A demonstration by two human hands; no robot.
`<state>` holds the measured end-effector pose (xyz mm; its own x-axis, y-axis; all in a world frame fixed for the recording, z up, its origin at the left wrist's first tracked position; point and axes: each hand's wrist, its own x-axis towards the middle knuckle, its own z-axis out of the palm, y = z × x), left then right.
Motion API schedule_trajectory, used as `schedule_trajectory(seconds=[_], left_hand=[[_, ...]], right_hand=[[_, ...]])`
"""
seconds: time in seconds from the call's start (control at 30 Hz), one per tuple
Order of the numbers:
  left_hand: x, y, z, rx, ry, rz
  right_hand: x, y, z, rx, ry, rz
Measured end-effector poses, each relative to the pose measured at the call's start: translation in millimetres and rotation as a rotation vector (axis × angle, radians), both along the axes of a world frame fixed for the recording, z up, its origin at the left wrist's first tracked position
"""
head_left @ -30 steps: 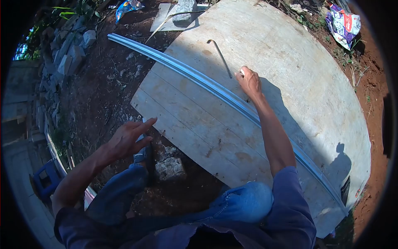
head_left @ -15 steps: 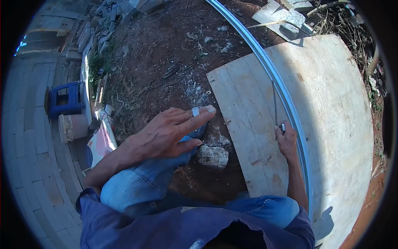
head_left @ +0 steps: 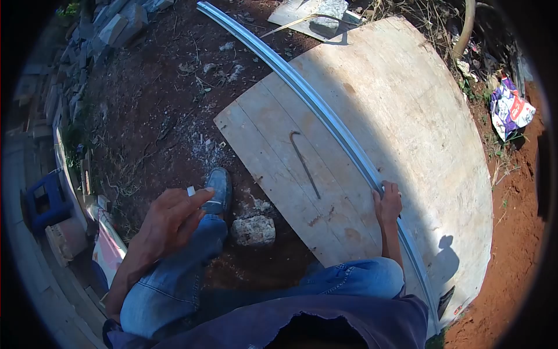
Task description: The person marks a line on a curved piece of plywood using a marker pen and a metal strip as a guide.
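A long silvery metal channel (head_left: 317, 104) lies across a pale wooden board (head_left: 430, 116). My right hand (head_left: 388, 203) is closed around the channel's near half, its fingers over the edge. On the board, left of the channel, rests a thin metal rod (head_left: 306, 168) with a hooked far end; neither hand touches it. My left hand (head_left: 174, 218) hovers over my left knee with nothing visible in it. Its index finger points forward and the other fingers are loosely bent. A white band (head_left: 190, 191) shows on one finger.
A rough stone block (head_left: 254, 231) sits on the soil between my legs, by the board's edge. At left are a blue stool (head_left: 49, 200) and a dirty bucket (head_left: 67, 238). Rubble (head_left: 116, 26) lies at the far left, and a crumpled printed bag (head_left: 511, 110) at right.
My right hand has let go of the rod, which now lies on the board, and has taken hold of the channel. My left hand has drawn back and its fingers have bent. The view has shifted right.
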<state>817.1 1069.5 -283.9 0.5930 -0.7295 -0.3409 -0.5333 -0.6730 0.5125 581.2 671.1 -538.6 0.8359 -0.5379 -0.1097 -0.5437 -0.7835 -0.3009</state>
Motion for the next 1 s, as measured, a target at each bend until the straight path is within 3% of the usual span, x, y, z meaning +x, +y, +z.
schedule_trajectory(seconds=[0.5,0.6,1.0], left_hand=[[-6,-5,2,0.072,-0.027,0.076],[-7,-4,-4,-0.014,-0.053,0.051],[-9,0,-8,0.105,-0.026,0.043]], right_hand=[[-3,-14,-3,0.031,-0.041,-0.023],[-2,-16,-8,0.015,-0.080,-0.061],[4,-40,-9,-0.065,-0.193,-0.102]])
